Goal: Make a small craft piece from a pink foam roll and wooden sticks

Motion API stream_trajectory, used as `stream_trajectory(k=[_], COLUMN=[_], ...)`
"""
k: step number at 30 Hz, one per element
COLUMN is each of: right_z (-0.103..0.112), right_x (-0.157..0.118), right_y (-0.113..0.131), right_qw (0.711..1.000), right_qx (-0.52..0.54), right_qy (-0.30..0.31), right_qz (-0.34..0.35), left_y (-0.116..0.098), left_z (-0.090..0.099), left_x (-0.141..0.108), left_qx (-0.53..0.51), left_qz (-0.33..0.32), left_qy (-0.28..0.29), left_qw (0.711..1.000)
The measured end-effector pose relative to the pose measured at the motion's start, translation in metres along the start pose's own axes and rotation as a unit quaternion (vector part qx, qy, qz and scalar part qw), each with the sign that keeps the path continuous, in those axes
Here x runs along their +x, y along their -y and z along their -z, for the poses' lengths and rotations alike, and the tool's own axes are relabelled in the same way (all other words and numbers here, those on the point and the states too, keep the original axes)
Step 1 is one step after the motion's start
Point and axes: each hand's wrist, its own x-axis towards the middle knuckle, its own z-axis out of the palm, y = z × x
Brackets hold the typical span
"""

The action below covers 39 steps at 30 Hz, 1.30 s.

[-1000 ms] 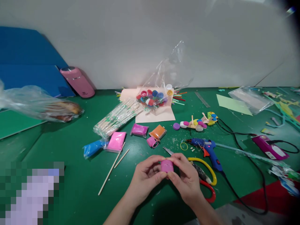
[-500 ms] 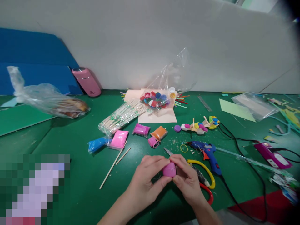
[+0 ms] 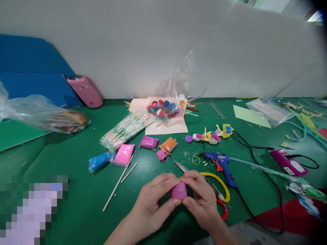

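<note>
A small pink rounded piece [image 3: 179,191] is held between both hands above the green table's near side. The fingers and thumb of my left hand [image 3: 155,197] press on its left side. My right hand [image 3: 200,197] pinches it from the right. Scissors with yellow and red handles [image 3: 221,185] lie beside and partly under my right hand, their blades pointing up and left. Farther off are a pink ring-like piece [image 3: 162,156], an orange clay packet [image 3: 168,145] and a magenta packet [image 3: 149,142].
A blue glue gun [image 3: 222,163] with a black cord lies right of the scissors. Wooden sticks [image 3: 117,185], a pink packet [image 3: 124,154] and a blue packet [image 3: 99,161] are left. Behind stand a bag of bottle caps [image 3: 166,108] and a pink flask [image 3: 85,92].
The whole scene has shifted slightly left in the view. Both hands still hold the pink piece, which now looks more tilted, with its top rounded.
</note>
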Motion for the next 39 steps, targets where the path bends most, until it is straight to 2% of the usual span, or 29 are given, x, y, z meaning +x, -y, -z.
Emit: stream_trajectory(k=[21,26,30,35,39], right_z=[-0.005,0.001,0.002,0.001,0.003], right_x=[-0.002,0.009,0.019,0.026,0.026], right_y=[0.0,0.01,0.021,0.03,0.03], right_qw=[0.999,0.995,0.983,0.97,0.969], right_qx=[-0.04,-0.078,-0.152,-0.201,-0.192], right_qy=[-0.006,0.05,0.102,0.138,0.144], right_qz=[-0.025,-0.033,-0.02,-0.016,-0.059], left_y=[0.013,0.013,0.009,0.009,0.01], left_z=[-0.004,0.002,0.007,0.007,0.006], left_x=[-0.008,-0.011,-0.011,-0.013,-0.015], left_qx=[-0.002,0.024,0.106,0.193,0.167], left_qz=[0.046,0.058,0.086,0.029,0.033], left_qy=[-0.025,-0.004,0.019,0.026,0.016], left_qw=[0.999,0.998,0.99,0.98,0.985])
